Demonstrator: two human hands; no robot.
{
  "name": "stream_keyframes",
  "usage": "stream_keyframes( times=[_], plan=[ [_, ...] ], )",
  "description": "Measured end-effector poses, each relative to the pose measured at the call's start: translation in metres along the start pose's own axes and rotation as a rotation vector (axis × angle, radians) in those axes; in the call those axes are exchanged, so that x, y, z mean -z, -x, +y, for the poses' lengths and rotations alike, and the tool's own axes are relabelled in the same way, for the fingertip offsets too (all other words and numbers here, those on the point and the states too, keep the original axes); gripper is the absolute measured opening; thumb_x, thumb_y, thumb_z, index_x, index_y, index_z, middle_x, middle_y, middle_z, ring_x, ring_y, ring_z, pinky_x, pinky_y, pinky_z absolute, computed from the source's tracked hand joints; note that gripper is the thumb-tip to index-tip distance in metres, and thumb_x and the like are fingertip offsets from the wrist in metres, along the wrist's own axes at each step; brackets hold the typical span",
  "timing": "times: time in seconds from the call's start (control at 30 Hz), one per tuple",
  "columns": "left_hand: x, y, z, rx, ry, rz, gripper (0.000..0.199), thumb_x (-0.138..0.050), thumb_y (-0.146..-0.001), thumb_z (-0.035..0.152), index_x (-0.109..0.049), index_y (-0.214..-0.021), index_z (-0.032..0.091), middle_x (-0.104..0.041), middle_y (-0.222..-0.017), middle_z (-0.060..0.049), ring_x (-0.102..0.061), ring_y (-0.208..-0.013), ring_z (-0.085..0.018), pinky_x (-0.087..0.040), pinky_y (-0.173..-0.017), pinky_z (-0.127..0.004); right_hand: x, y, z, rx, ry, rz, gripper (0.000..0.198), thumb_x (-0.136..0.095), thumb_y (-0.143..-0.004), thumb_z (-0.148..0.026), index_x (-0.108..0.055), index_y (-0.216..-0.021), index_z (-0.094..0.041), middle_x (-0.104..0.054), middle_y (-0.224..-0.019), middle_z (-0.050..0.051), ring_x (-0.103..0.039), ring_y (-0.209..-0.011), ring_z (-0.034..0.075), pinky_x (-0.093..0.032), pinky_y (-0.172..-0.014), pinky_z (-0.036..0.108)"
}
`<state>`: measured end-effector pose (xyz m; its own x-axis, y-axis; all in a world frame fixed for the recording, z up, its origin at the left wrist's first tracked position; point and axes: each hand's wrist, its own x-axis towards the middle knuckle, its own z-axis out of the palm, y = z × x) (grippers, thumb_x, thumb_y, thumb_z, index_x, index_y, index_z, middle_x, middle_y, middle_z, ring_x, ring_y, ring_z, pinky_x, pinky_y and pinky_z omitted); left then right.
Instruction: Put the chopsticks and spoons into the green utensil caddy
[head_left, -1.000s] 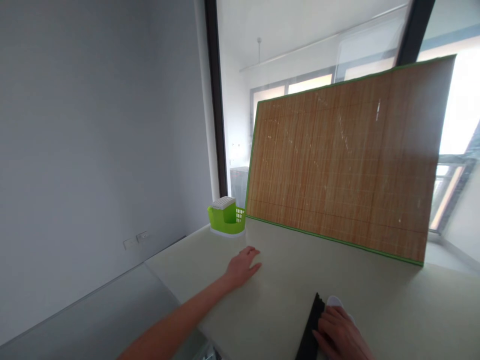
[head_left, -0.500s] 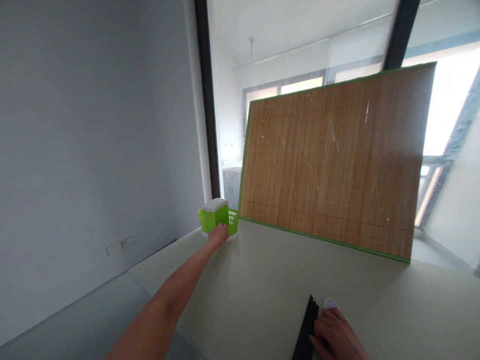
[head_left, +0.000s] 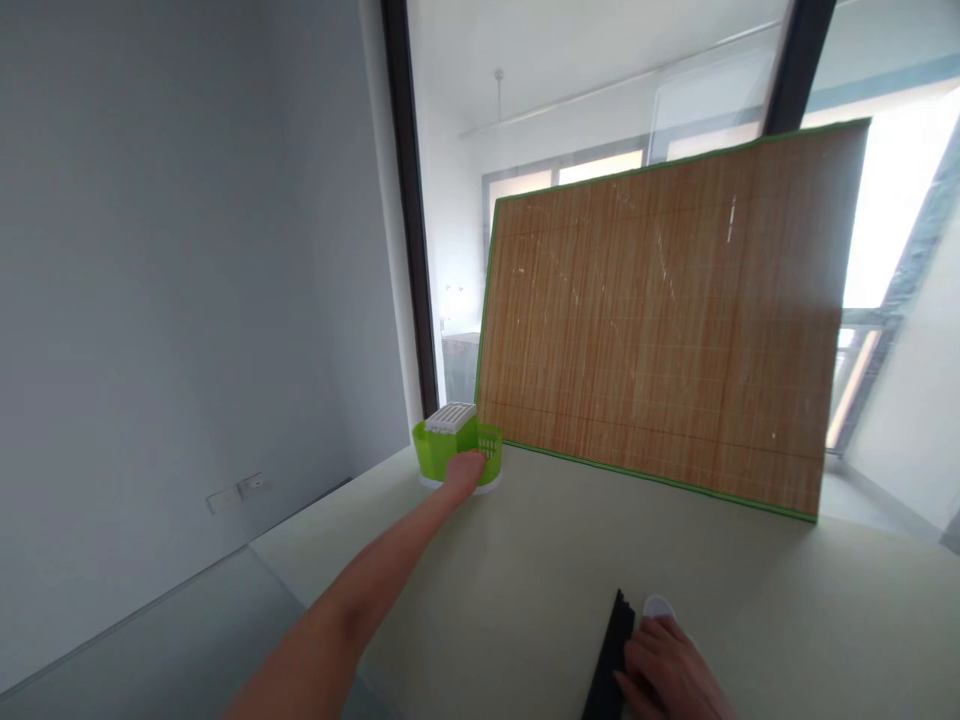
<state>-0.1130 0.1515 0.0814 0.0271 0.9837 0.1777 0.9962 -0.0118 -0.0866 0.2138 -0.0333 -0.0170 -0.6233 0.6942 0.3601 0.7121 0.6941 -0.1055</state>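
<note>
At the far left of the table [head_left: 525, 580], my left arm is stretched out and my left hand [head_left: 466, 472] is closed on the near side of a green plastic caddy [head_left: 433, 455]. The caddy stands upright, with a white slotted top, a lattice-walled section on the right and a white base. My fingers are partly hidden against it. Low on the right, my right hand [head_left: 667, 660] has curled fingers over a white round-ended object [head_left: 658, 606], mostly hidden underneath. A long black strip [head_left: 611, 655] lies beside it, touching or nearly touching my fingers; its lower end is out of view.
A large bamboo mat [head_left: 660, 330] with green edging stands at the back of the table against the glass window [head_left: 570, 90]. A grey wall [head_left: 187, 250] with sockets [head_left: 251, 485] is on the left. Dark window frames [head_left: 409, 200] rise behind.
My left hand and the green caddy have shifted together to the right and slightly toward me, in front of the mat's lower left corner. My right hand stays in about the same place.
</note>
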Motion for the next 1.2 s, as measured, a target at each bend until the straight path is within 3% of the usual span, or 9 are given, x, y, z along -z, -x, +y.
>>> stream_keyframes(
  times=[0.17, 0.4, 0.6, 0.77, 0.93, 1.1, 1.2],
  plan=[
    [0.008, 0.02, 0.083, -0.203, 0.045, 0.039, 0.02, -0.047, -0.088, 0.022, -0.062, -0.097, 0.012, -0.063, -0.097, -0.01, -0.06, -0.093, -0.022, -0.049, -0.078, -0.036, -0.005, 0.001, 0.002, -0.039, -0.014, -0.019, 0.016, -0.053, -0.082, -0.021, -0.048, -0.066, -0.02, -0.059, -0.07, -0.001, -0.052, -0.073, 0.017, -0.029, -0.075, 0.032],
    [0.012, 0.064, 0.211, -0.46, 0.13, 0.12, 0.024, -0.044, -0.081, 0.006, -0.066, -0.089, 0.011, -0.065, -0.085, -0.012, -0.064, -0.081, -0.022, -0.051, -0.067, -0.032, -0.007, 0.003, 0.007, -0.084, -0.009, -0.017, 0.016, -0.05, -0.083, -0.022, -0.05, -0.068, -0.02, -0.059, -0.072, -0.001, -0.051, -0.077, 0.017, -0.029, -0.077, 0.031],
    [0.019, 0.092, 0.277, -0.607, 0.188, 0.168, 0.016, -0.053, -0.076, 0.006, -0.066, -0.085, 0.009, -0.063, -0.081, -0.013, -0.063, -0.078, -0.021, -0.051, -0.062, -0.031, -0.005, 0.002, 0.005, -0.132, 0.009, 0.003, 0.013, -0.052, -0.078, -0.02, -0.053, -0.065, -0.02, -0.06, -0.072, 0.001, -0.053, -0.078, 0.018, -0.032, -0.079, 0.032],
    [0.026, 0.103, 0.303, -0.657, 0.207, 0.178, 0.014, -0.053, -0.076, 0.005, -0.065, -0.082, 0.008, -0.061, -0.077, -0.012, -0.062, -0.076, -0.022, -0.051, -0.059, -0.031, -0.011, 0.004, 0.005, -0.144, 0.008, 0.023, 0.011, -0.05, -0.076, -0.019, -0.061, -0.077, -0.021, -0.066, -0.082, 0.003, -0.058, -0.082, 0.02, -0.037, -0.077, 0.03],
    [0.029, 0.109, 0.309, -0.669, 0.236, 0.206, 0.016, -0.05, -0.078, 0.008, -0.062, -0.088, 0.009, -0.058, -0.086, -0.012, -0.06, -0.078, -0.021, -0.049, -0.061, -0.03, -0.013, 0.008, 0.007, -0.181, -0.005, 0.055, 0.018, -0.05, -0.076, -0.022, -0.064, -0.086, -0.02, -0.068, -0.09, 0.006, -0.06, -0.085, 0.023, -0.039, -0.075, 0.031],
    [0.038, 0.128, 0.286, -0.741, 0.397, 0.288, 0.02, -0.051, -0.082, 0.026, -0.057, -0.097, 0.015, -0.055, -0.098, -0.008, -0.056, -0.087, -0.019, -0.046, -0.07, -0.029, -0.015, 0.013, 0.01, -0.213, -0.025, 0.07, 0.021, -0.048, -0.075, -0.022, -0.064, -0.089, -0.02, -0.068, -0.092, 0.007, -0.06, -0.087, 0.025, -0.041, -0.075, 0.033],
    [0.037, 0.145, 0.256, -0.746, 0.511, 0.23, 0.023, -0.051, -0.083, 0.035, -0.055, -0.101, 0.022, -0.056, -0.101, -0.003, -0.054, -0.089, -0.017, -0.044, -0.075, -0.027, -0.015, 0.013, 0.011, -0.19, -0.004, 0.124, 0.032, -0.048, -0.074, -0.023, -0.062, -0.102, -0.018, -0.066, -0.103, 0.011, -0.058, -0.093, 0.027, -0.041, -0.077, 0.035]
  ],
)
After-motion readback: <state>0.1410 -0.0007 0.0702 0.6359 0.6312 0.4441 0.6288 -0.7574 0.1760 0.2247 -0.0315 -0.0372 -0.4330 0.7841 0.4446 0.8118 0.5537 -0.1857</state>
